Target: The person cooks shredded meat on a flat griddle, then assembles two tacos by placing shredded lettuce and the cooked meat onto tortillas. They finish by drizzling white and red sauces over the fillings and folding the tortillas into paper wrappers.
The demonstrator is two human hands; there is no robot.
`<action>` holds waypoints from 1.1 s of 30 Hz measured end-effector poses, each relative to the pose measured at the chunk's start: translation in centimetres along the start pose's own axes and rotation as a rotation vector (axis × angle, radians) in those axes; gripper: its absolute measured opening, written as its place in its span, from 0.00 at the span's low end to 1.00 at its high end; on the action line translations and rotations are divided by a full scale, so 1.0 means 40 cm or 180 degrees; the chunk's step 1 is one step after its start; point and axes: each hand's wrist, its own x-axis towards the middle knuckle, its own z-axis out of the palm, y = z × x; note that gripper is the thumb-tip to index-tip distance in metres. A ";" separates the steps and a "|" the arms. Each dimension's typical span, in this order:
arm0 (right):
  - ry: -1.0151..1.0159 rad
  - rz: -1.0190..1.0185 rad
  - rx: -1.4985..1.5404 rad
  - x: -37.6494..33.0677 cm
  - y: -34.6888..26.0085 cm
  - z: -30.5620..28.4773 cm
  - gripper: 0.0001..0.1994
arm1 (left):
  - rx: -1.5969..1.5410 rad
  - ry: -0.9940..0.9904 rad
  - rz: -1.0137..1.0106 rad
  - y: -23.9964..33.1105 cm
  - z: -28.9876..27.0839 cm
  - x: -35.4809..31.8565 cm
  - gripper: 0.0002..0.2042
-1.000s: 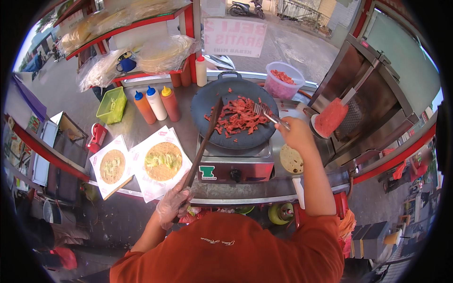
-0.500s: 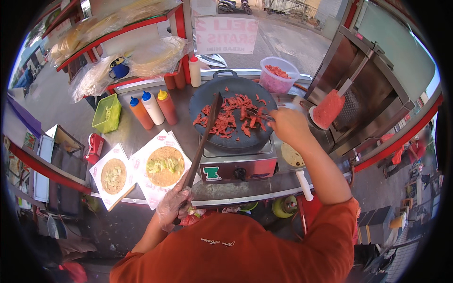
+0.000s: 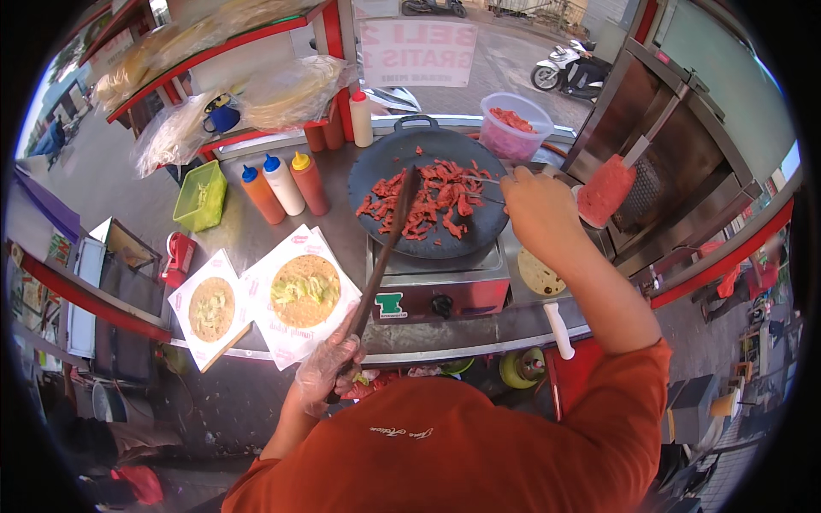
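Observation:
My left hand (image 3: 328,366), in a clear plastic glove, is closed round the handle of a long dark wooden spatula (image 3: 386,252). The spatula's blade rests among shredded reddish meat (image 3: 440,192) in a black pan (image 3: 457,246). Bare, my right hand (image 3: 540,205) grips thin metal tongs (image 3: 485,179) at the pan's right side, their tips in the meat. The pan sits on a gas stove (image 3: 428,301). Left of the stove, a larger flatbread (image 3: 305,292) with shredded lettuce lies on white paper; a smaller flatbread (image 3: 211,309) with lettuce lies beside it.
Sauce bottles (image 3: 284,185) and a green lettuce tub (image 3: 202,197) stand at the back left. Behind the pan is a clear tub of meat (image 3: 515,128). A vertical meat spit (image 3: 605,192) stands right, near another flatbread (image 3: 540,272) and a white-handled tool (image 3: 560,332).
The view has shifted slightly, and a parked white scooter now shows outside. My right hand has drawn slightly back from the meat with the tongs. The spatula stays in the pan.

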 end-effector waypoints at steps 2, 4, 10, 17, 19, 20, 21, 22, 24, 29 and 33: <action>0.0085 -0.0110 0.0051 -0.025 -0.022 0.005 0.10 | -0.0173 -0.0066 0.0027 -0.017 0.007 0.001 0.40; -0.0075 -0.0360 0.0072 -0.034 -0.052 0.022 0.12 | -0.0085 -0.0027 0.0078 -0.026 0.012 0.006 0.38; 0.0162 0.0133 0.1242 0.003 -0.047 0.149 0.15 | -0.0053 0.0267 0.0299 -0.007 -0.007 -0.002 0.41; -0.1191 0.1255 0.2534 -0.121 0.222 0.139 0.16 | -0.0165 0.0127 0.0221 0.009 -0.065 -0.044 0.47; -0.0955 0.1901 0.2579 -0.147 0.200 0.129 0.16 | -0.0022 -0.0037 0.0037 0.008 -0.073 -0.032 0.43; -0.0535 0.2046 0.2317 -0.148 0.162 0.136 0.16 | 0.0074 -0.0082 -0.0034 0.007 -0.075 -0.023 0.42; -0.0431 0.1668 0.2248 -0.149 0.120 0.138 0.16 | 0.0169 -0.0115 -0.0102 0.007 -0.075 -0.014 0.41; -0.0259 0.1493 0.2120 -0.152 0.056 0.149 0.16 | 0.0236 -0.0294 -0.0061 0.013 -0.079 0.002 0.38; -0.0049 0.1298 0.2006 -0.159 -0.018 0.139 0.16 | 0.0326 -0.0345 -0.0036 0.026 -0.080 0.026 0.38; -0.0793 0.1504 0.2042 -0.111 0.013 0.107 0.15 | 0.0310 -0.0454 0.0008 0.059 -0.073 0.087 0.36; 0.0081 0.1438 0.1921 -0.013 0.057 0.191 0.16 | 0.0224 -0.0612 -0.0113 0.065 -0.052 0.093 0.36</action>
